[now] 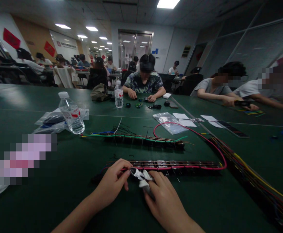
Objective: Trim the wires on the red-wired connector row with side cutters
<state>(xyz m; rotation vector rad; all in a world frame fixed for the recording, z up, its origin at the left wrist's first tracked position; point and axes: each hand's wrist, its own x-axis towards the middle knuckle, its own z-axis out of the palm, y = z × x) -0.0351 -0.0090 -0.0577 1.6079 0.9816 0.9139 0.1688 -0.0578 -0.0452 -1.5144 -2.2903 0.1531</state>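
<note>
White-handled wire cutters (141,177) are in my right hand (164,192), which is closed around the handles. Their jaws point left, close to the fingertips of my left hand (114,178). Thumb and forefinger of that hand are pinched together at the near side of a wire bundle (170,165); whatever they grip is too small to make out. A thick red wire (192,168) runs along this bundle, loops up at its right end and curves back. Thin dark tie ends stick out of the bundle.
Beyond lies a second wire bundle (141,138) with a green wire. Long cables (248,168) stretch along the right side. Water bottles (72,115), plastic bags (169,122) and papers (187,122) lie about. A co-worker (143,81) sits across the table; two others are at the right.
</note>
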